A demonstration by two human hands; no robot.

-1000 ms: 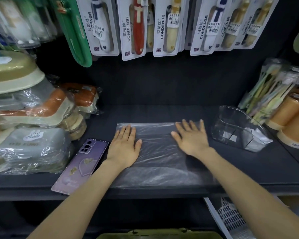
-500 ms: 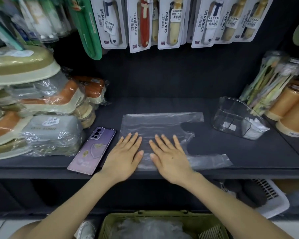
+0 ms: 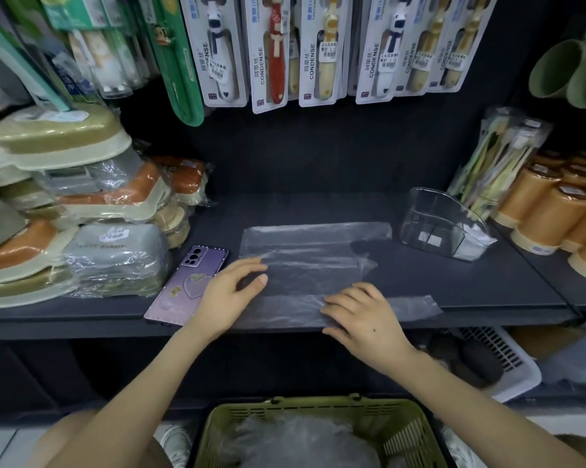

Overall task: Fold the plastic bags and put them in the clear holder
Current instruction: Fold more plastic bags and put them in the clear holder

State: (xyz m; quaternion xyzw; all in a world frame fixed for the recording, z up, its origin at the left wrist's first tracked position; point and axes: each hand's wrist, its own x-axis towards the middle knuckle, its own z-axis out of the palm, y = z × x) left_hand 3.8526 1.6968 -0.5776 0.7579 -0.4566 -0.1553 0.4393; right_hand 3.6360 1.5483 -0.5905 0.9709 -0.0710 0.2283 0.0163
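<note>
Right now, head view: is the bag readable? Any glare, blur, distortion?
Head view: the bag shows only as pale sheen and creases on the dark shelf. Head view: the holder has soft highlights, no harsh glare. Head view: wide-angle bowing leans the hanging packs outward. Head view: the lower right edge is smeared with blur, while the centre is sharp.

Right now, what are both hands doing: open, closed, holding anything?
Left hand: curled at the bag's left edge; grip cannot be told.
Right hand: pinching the bag's near edge.
</note>
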